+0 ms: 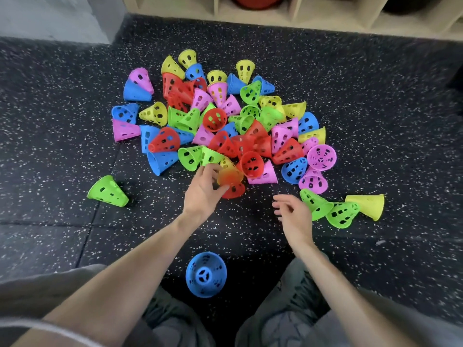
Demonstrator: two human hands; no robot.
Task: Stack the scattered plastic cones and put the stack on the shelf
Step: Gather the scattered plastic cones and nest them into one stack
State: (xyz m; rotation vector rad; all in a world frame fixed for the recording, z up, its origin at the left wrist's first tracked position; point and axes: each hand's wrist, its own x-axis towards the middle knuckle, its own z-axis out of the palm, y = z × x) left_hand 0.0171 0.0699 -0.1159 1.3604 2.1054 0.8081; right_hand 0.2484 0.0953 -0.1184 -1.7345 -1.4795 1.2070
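Plastic cones [220,121] lie heaped on the speckled black floor [375,108] in front of you, a loose pile of red, blue, green, yellow and pink, most of them tipped on their sides and touching or overlapping one another. The pile sits toward the far edge of the floor, near the foot of the wooden shelf [295,13], which runs along the top.

Your left hand [204,190] is at the near edge of the pile, its fingers [213,171] curled round a blurred orange-red cone [231,180], with the thumb against its near side. The blur keeps you from telling whether that is one cone or two nested.

Your right hand [292,214] hangs just above the floor to the right, fingers loosely curled and holding nothing, just beside a pair of green cones [325,209] and a yellow cone [368,205] that lie apart from the main pile.

A single green cone [107,191] lies well apart toward the left edge of the floor. A blue cone [206,274] stands mouth up between your knees, nearest to you, showing its spoked base inside.

Your grey trousers [295,309] fill the bottom corners.
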